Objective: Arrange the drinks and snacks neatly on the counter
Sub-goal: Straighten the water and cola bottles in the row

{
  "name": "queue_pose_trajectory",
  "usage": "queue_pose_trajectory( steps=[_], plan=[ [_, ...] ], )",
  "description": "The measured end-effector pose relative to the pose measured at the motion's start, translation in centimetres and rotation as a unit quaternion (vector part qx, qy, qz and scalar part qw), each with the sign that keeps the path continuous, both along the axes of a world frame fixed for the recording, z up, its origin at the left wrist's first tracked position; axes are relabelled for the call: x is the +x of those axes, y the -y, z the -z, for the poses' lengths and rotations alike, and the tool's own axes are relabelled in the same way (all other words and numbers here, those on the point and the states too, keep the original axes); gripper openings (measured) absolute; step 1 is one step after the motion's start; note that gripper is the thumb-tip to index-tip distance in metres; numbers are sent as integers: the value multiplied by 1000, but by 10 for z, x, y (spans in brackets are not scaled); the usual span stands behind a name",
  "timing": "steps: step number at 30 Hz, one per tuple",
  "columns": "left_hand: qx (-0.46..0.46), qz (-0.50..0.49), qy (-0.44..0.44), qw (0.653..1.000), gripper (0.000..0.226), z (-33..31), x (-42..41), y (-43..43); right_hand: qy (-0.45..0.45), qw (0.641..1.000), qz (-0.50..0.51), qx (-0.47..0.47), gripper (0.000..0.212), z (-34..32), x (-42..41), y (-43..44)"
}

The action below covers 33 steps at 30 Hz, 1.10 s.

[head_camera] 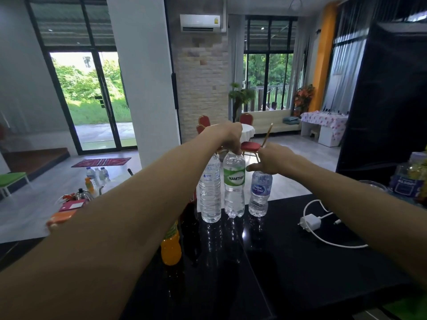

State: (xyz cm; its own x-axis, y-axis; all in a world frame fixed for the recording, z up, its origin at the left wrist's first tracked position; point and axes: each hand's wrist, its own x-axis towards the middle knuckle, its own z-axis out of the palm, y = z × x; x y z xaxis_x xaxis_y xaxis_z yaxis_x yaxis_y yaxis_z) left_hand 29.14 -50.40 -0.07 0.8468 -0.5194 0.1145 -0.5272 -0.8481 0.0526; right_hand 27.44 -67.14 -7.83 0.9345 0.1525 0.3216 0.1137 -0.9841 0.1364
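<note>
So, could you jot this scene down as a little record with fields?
surface: black counter
water bottles: three upright in a row, white label, green label, blue label
left hand: gripping the green label bottle's top
right hand: on the blue label bottle's top
orange bottle: at the left, partly behind the arm
charger: white, with cable, at the right

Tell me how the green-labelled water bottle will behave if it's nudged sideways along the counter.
The green-labelled bottle looks full, so it is probably heavy for its size. It is tall and narrow, so a push near the cap, where the left hand grips, may tip it. On the glossy counter it would likely slide easily if pushed low.
</note>
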Motion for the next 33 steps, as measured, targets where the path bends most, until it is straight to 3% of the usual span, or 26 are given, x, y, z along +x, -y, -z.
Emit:
queue_pose_trajectory(
  steps=[3, 5, 11, 15, 18, 22, 33],
  plan=[
    [-8, -4, 2, 1000, 53, 0, 0, 0, -151, 987, -2, 53, 33, -14, -4, 9],
    [-12, -6, 4, 1000, 48, 0, 2, 0, -202, 976, -39, 75, 34, -23, -4, 14],
    [-15, -9, 4, 1000, 44, 0, 4, 1, -159, 986, -39, 35, 21, -18, 5, 12],
    [-21, -6, 3, 1000, 48, 0, 4, 0, -105, 994, -22, 2, 33, -10, 9, 7],
    [-29, -3, 0, 1000, 44, 0, 5, -2, -103, 994, -12, 22, 39, -7, 6, 4],
    [-36, 0, -2, 999, 41, -1, 6, -1, -180, 982, -12, 62, 32, -13, 0, 6],
    [-1, -2, -12, 1000, 24, -1, 2, 3, -142, 980, -55, 130, 28, -9, -6, 1]
  ],
)
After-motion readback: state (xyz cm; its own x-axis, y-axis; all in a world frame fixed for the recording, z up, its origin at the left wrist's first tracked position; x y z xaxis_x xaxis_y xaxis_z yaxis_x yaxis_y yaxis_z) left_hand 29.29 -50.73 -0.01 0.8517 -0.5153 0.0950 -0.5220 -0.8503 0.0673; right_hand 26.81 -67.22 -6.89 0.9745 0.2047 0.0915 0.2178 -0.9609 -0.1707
